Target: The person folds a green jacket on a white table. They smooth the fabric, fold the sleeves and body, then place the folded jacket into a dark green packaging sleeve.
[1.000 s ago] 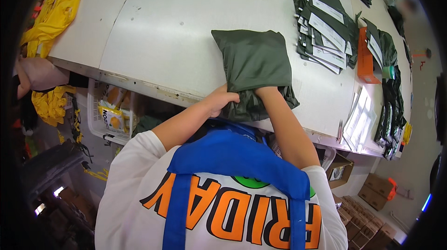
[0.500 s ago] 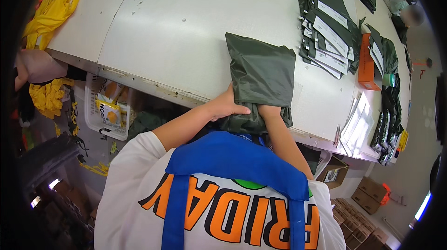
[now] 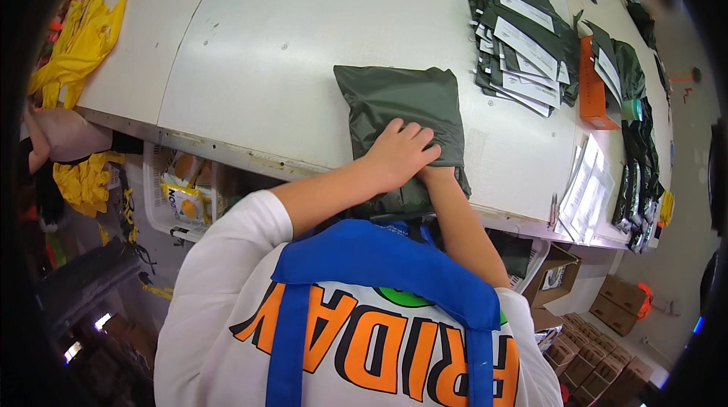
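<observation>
A dark green plastic mailing bag (image 3: pixel 398 96) lies at the near edge of the table, its closed end away from me and its open end toward me. My left hand (image 3: pixel 402 153) rests on top of the bag, fingers apart and slightly bent against the plastic. Most of my right hand (image 3: pixel 437 173) is hidden inside the bag's mouth; only the wrist and a little of the hand's back show, so its fingers and anything in them cannot be seen. Loose plastic bunches around the right wrist and hangs toward my apron (image 3: pixel 379 244).
Stacked green mailing bags with white labels (image 3: pixel 523 47) lie at the far right, beside an orange box (image 3: pixel 595 96). White papers (image 3: pixel 584 194) sit at the table's right edge. Yellow bags (image 3: pixel 83 50) lie far left. Below hangs a white basket (image 3: pixel 163 213) of packets.
My left hand has moved from the bag's left edge onto its top. The bag has shifted left and lies flatter. My right hand is still inside its mouth.
</observation>
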### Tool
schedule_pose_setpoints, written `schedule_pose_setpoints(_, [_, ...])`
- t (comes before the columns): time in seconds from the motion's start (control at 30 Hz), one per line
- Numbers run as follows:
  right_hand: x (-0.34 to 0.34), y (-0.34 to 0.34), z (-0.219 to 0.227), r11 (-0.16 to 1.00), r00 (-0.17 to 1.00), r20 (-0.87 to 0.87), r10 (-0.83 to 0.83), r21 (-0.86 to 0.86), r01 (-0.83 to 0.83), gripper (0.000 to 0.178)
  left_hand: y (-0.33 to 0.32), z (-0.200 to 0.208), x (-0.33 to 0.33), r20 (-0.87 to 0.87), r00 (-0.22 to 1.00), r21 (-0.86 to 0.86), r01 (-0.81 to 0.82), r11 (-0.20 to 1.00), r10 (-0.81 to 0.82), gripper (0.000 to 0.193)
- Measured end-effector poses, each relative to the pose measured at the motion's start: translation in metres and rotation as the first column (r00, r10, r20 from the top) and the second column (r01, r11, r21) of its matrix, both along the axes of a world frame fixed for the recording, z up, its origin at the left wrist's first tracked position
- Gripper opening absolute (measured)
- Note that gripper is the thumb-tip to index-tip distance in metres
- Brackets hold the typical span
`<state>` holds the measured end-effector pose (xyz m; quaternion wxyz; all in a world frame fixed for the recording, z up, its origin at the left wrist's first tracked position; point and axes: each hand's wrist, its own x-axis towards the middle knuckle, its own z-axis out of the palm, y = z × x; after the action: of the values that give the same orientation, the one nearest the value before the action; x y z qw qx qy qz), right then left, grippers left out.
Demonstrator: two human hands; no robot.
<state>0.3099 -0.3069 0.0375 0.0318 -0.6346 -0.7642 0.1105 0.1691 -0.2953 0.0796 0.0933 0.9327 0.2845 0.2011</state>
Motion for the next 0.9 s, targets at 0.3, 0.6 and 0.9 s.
schedule_pose_setpoints(0.3, [-0.009, -0.017, -0.002, 0.998, 0.996, -0.051, -0.066, 0.008, 0.067, 0.056, 0.014, -0.027, 0.074, -0.017, 0.964, -0.050, 0.266, 0.963, -0.267, 0.007])
schedule_pose_setpoints(0.6, [0.014, -0.010, -0.036, 0.989, 0.974, -0.173, -0.147, 0.004, 0.149, 0.055, -0.009, -0.010, 0.018, 0.099, 0.976, -0.316, 0.217, 0.924, -0.196, 0.029])
schedule_pose_setpoints(0.9, [-0.002, -0.032, -0.043, 0.979, 0.968, -0.177, -0.180, -0.125, 0.159, 0.055, -0.051, -0.046, -0.073, -0.028, 0.665, -0.999, 0.009, -0.045, 0.747, 0.093])
